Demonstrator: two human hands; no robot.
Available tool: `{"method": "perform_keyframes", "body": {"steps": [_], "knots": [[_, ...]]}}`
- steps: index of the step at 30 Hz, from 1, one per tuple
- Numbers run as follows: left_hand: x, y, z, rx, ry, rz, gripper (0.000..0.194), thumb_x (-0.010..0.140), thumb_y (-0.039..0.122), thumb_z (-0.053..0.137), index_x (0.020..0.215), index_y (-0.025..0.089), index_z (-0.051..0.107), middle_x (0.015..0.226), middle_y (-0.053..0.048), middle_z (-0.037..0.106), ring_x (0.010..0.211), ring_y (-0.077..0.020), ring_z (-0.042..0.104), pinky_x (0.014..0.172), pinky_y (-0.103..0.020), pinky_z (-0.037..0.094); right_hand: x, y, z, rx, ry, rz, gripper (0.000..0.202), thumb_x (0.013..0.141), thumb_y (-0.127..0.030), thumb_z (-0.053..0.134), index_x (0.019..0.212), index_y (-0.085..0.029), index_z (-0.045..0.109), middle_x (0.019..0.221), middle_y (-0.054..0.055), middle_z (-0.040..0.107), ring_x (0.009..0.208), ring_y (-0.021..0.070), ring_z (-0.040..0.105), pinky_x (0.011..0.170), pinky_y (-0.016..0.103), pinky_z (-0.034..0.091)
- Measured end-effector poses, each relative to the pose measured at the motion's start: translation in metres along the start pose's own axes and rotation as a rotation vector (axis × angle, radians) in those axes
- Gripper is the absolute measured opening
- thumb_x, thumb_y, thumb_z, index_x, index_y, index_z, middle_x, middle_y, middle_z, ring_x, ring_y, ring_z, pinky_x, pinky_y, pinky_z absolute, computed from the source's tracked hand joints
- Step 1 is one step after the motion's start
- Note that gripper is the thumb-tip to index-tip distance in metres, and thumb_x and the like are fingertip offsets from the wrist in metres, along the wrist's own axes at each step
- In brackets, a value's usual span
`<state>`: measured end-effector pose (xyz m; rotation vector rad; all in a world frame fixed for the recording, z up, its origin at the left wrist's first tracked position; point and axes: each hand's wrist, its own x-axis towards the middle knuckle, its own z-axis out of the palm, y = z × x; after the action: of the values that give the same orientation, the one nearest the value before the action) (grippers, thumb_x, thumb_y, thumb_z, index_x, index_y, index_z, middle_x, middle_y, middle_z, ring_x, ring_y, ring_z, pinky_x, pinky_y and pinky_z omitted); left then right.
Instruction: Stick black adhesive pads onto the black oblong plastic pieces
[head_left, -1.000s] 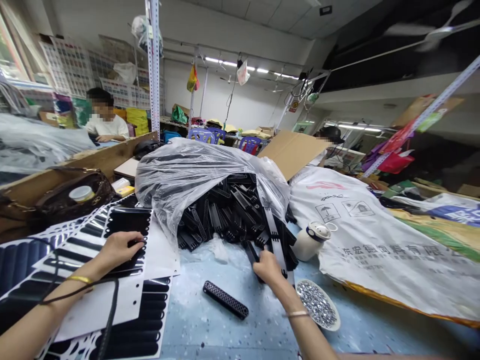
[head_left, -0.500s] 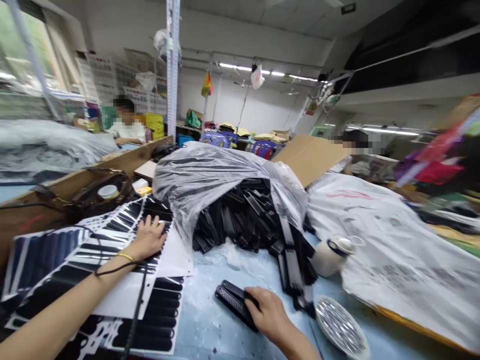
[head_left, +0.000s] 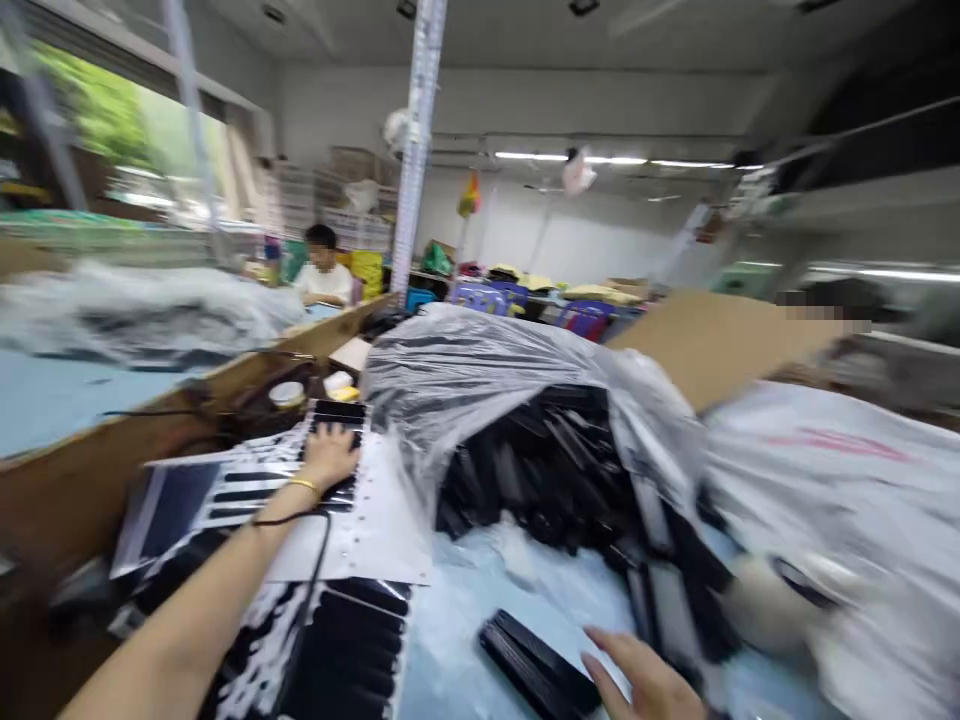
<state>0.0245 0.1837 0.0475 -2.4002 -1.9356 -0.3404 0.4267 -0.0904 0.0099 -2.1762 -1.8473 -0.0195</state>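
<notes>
My left hand lies with fingers spread on the upper end of a sheet of black peel-off strips. A bracelet and a black cord show at that wrist. More white sheets with black strips lie beneath the arm. At the bottom, my right hand has its thumb and fingers apart, just right of black oblong plastic pieces lying side by side on the blue tabletop. Blur leaves it unclear whether a fingertip touches them. Behind them, many similar black pieces spill from a clear plastic bag.
A wooden board edges the table at left, with a round white-lidded tub beside it. To the right are a pale rounded container, a white sack and a cardboard sheet. A person sits farther back.
The view has swung left, so things appear farther right. My right hand has come off the black pieces, its fingers now apart. My left hand stays on the strip sheet.
</notes>
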Motion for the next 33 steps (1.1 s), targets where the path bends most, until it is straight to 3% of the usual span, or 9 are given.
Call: {"method": "perform_keyframes", "body": {"steps": [3,6,9,11,17,20,24,29,33], "knots": [[0.023,-0.003,-0.008,-0.011,-0.051,0.008,0.046,0.092,0.042,0.041,0.113,0.009,0.065,0.114,-0.019,0.066,0.105,-0.0358,0.056,0.082,-0.047,0.046,0.008,0.016,-0.041,-0.116,-0.018,0.147,0.026,0.08,-0.029,0.057,0.1,-0.027,0.074,0.101,0.006,0.075,0.097,0.0245,0.069,0.085,0.033,0.052],[0.05,-0.008,0.0,0.009,-0.07,0.011,0.047,0.09,0.043,0.043,0.112,0.008,0.065,0.115,-0.02,0.066,0.106,-0.0388,0.055,0.083,-0.051,0.045,0.019,0.041,-0.07,-0.235,-0.023,0.352,0.021,0.084,-0.026,0.056,0.094,-0.017,0.072,0.095,0.012,0.073,0.091,0.0263,0.068,0.078,0.035,0.049],[0.055,-0.006,0.009,0.048,-0.068,0.018,0.045,0.089,0.042,0.04,0.106,0.01,0.068,0.113,-0.018,0.066,0.105,-0.0388,0.055,0.084,-0.05,0.045,0.036,0.052,-0.077,-0.278,-0.077,0.467,0.028,0.087,-0.04,0.061,0.078,-0.014,0.068,0.082,0.011,0.07,0.08,0.0236,0.066,0.071,0.035,0.048],[0.049,-0.004,0.012,0.076,-0.052,0.02,0.044,0.089,0.041,0.039,0.108,0.013,0.068,0.112,-0.016,0.067,0.105,-0.0373,0.055,0.086,-0.049,0.043,0.047,0.05,-0.073,-0.275,-0.125,0.503,0.031,0.087,-0.045,0.065,0.08,-0.015,0.065,0.082,0.005,0.068,0.078,0.019,0.065,0.071,0.034,0.05],[0.015,-0.004,0.018,0.109,-0.019,0.08,0.044,0.09,0.039,0.038,0.119,0.019,0.064,0.115,-0.011,0.067,0.108,-0.033,0.054,0.093,-0.047,0.04,0.047,0.039,-0.077,-0.214,-0.117,0.547,0.024,0.09,-0.037,0.063,0.082,-0.015,0.064,0.078,0.0,0.066,0.072,0.0145,0.064,0.067,0.03,0.051],[-0.003,-0.005,0.02,0.076,-0.01,0.129,0.044,0.09,0.039,0.038,0.12,0.02,0.063,0.114,-0.007,0.069,0.11,-0.0317,0.056,0.095,-0.046,0.041,0.031,0.029,-0.082,-0.141,-0.073,0.485,0.017,0.083,-0.03,0.066,0.074,-0.016,0.065,0.065,-0.002,0.064,0.066,0.0161,0.064,0.058,0.025,0.045],[-0.034,0.004,0.021,-0.104,0.092,0.181,0.04,0.085,0.034,0.045,0.113,0.015,0.067,0.114,-0.012,0.071,0.111,-0.0344,0.061,0.093,-0.045,0.047,0.012,0.003,-0.069,-0.063,-0.006,0.36,0.019,0.071,-0.025,0.069,0.088,-0.018,0.067,0.071,0.0,0.068,0.069,0.0194,0.065,0.059,0.026,0.043],[-0.098,0.047,0.017,-0.481,0.371,0.363,0.029,0.086,0.033,0.05,0.102,0.018,0.07,0.099,-0.01,0.077,0.086,-0.0258,0.072,0.081,-0.037,0.055,0.006,-0.029,-0.04,-0.011,0.044,0.17,0.02,0.067,-0.017,0.066,0.088,-0.018,0.063,0.087,0.007,0.069,0.083,0.0251,0.066,0.073,0.032,0.046],[-0.143,0.099,0.019,-0.703,0.356,0.501,0.023,0.087,0.025,0.053,0.101,0.018,0.07,0.093,-0.008,0.078,0.083,-0.0223,0.073,0.076,-0.034,0.058,0.01,-0.044,-0.025,0.048,0.03,0.066,0.017,0.066,-0.013,0.064,0.082,-0.018,0.061,0.085,0.007,0.067,0.084,0.0257,0.064,0.076,0.034,0.046]]}}
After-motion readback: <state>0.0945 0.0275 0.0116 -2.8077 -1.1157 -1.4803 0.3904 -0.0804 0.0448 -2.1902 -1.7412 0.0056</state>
